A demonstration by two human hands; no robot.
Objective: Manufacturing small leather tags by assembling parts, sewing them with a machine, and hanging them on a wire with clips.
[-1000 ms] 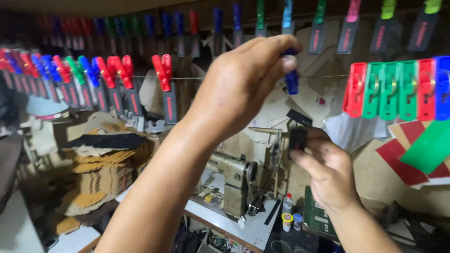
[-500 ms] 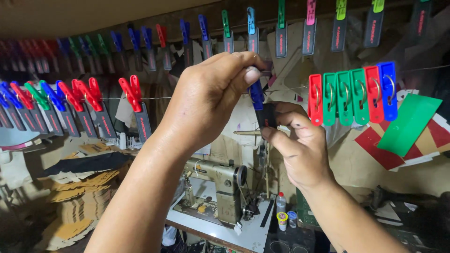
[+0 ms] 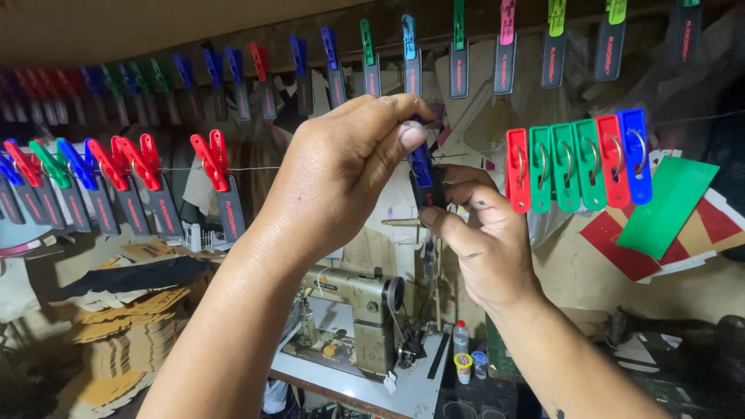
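Backdrop: dim workshop, cluttered; sewing machine (image 3: 353,314) on pale table (image 3: 403,392) at 6 o'clock, cardboard stacks (image 3: 116,341) at 8 o'clock.
Wire: thin line (image 3: 256,167) strung across mid-frame; second row of pegs w/ black tags (image 3: 458,54) higher up, 12 o'clock.
Left hand (image 3: 341,174): fingers pressed together, pinching blue peg (image 3: 420,163) at its upper end, thumb in front. Can't tell how far peg mouth is open; hand hides it.
Right hand (image 3: 481,233): thumb + forefinger pinching black strip (image 3: 431,190) from below, at 5 o'clock of peg.
Strip position: upright, top end touching lower tip of blue peg, just beside wire level, centre frame.
Neighbours: bare pegs bunched together (image 3: 574,164) (red, green, green, red, blue) at 3 o'clock; red peg w/ tag (image 3: 217,182) at 9 o'clock, more tagged pegs beyond it to the left.
Risk 1: strip seated shallow or crooked in peg, likely to slip out once fingers let go; drop onto machine/table below.
Risk 2: peg squeezed off-centre, could pop off wire; thin wire bounces, may shake nearby tags.
Risk 3: right fingers close under peg tip, pinch poss. if peg snaps shut early.
Risk 4: low light + own left hand blocking view of peg mouth, so misalignment easy to miss.
Green sheet (image 3: 667,206): at 3 o'clock, well apart, no issue.
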